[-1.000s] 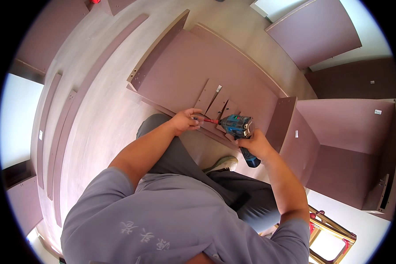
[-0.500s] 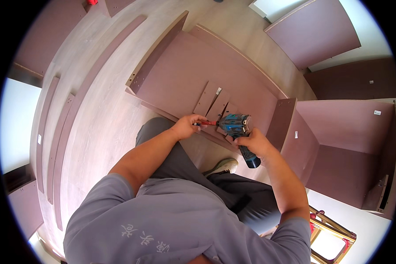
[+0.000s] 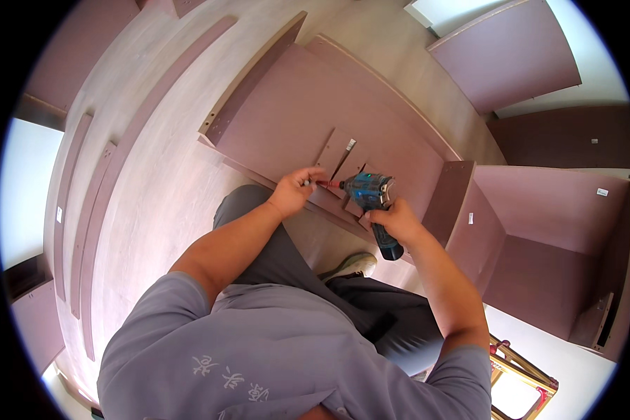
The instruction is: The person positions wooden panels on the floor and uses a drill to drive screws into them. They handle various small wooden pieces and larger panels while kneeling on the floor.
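Note:
A blue and black cordless drill (image 3: 371, 192) is gripped by its handle in my right hand (image 3: 392, 218), its nose pointing left. From its chuck sticks a red bit (image 3: 332, 184). My left hand (image 3: 294, 189) is closed at the bit's tip, with a small pale piece between the fingers that is too small to name. Beneath the drill, several short brown boards (image 3: 336, 150) lie on a large mauve panel (image 3: 273, 119), which has upright side boards at its ends.
An open mauve cabinet box (image 3: 532, 241) stands at the right. Long narrow strips (image 3: 140, 112) lie on the wooden floor at the left. Another panel (image 3: 507, 59) leans at the far right. A yellow and red metal frame (image 3: 521, 378) is at lower right. My shoe (image 3: 353, 268) is near the panel.
Both hands and the drill have shifted slightly up and left in the picture. The fingers of my left hand have moved a little at the bit's tip.

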`<state>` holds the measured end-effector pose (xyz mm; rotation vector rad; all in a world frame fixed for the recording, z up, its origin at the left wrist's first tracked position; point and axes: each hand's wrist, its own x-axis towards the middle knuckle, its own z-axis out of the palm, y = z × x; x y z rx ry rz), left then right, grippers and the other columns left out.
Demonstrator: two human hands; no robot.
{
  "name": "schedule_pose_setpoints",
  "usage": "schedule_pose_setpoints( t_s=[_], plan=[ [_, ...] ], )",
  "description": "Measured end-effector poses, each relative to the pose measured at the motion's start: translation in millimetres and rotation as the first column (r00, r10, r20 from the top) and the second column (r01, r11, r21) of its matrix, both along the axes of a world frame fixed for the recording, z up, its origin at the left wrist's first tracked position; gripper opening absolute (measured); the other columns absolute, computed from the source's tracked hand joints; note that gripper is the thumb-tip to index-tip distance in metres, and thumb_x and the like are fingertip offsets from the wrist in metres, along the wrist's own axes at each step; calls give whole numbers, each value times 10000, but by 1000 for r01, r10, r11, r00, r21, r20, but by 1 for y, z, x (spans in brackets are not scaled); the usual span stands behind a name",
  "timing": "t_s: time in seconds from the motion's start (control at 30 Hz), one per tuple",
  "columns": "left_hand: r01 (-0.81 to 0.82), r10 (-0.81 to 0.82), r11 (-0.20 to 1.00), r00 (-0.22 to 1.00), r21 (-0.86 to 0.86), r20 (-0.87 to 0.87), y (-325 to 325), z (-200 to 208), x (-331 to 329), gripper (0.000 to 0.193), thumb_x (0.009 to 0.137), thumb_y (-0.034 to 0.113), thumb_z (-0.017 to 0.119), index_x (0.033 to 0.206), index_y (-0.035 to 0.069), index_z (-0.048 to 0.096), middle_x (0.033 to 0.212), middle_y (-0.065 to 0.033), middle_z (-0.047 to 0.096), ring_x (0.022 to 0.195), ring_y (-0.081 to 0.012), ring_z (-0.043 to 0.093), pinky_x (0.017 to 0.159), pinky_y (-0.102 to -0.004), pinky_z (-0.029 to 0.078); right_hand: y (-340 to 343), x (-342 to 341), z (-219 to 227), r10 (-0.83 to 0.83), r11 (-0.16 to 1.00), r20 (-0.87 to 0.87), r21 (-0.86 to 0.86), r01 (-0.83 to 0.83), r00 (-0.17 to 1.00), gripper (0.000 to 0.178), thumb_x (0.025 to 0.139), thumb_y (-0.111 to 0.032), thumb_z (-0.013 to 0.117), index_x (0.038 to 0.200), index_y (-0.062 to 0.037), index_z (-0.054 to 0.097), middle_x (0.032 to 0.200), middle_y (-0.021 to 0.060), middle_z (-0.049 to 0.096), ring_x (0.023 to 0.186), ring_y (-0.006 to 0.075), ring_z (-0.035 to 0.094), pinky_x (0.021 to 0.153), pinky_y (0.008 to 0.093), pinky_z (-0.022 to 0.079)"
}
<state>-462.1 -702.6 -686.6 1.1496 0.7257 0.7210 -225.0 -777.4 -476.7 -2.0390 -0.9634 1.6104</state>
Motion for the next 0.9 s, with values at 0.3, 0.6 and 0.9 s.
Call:
schedule_pose_setpoints(
  t_s=[0.3, 0.6, 0.9],
  plan=[
    [445, -107, 878, 542, 177, -833, -12, 2, 0, 743, 934, 2, 519, 1647, 155, 376, 1272, -187, 710, 1127, -360, 709, 979, -450, 568, 44, 6, -53, -24, 996, 61, 87, 18, 998, 197, 807, -126, 772, 920, 33, 745, 757, 102, 714, 669, 195, 675, 617, 376, 524],
    [598, -230, 801, 319, 7, -919, -7, 23, 9, 804, 995, 82, 489, 1718, 161, 149, 1259, -223, 691, 1164, -404, 698, 979, -507, 567, 113, -9, -7, 397, 916, 433, -135, -378, 809, 305, 748, -196, 760, 946, 36, 751, 796, 182, 739, 737, 294, 727, 712, 430, 569],
    [636, -275, 771, 342, 6, -898, -5, 24, 8, 799, 994, 85, 475, 1715, 123, 134, 1264, -237, 693, 1128, -393, 717, 971, -500, 573, 94, 5, -24, 330, 943, 424, -101, -318, 844, 288, 761, -198, 754, 890, 59, 736, 768, 187, 729, 715, 292, 729, 694, 430, 567]
  ],
)
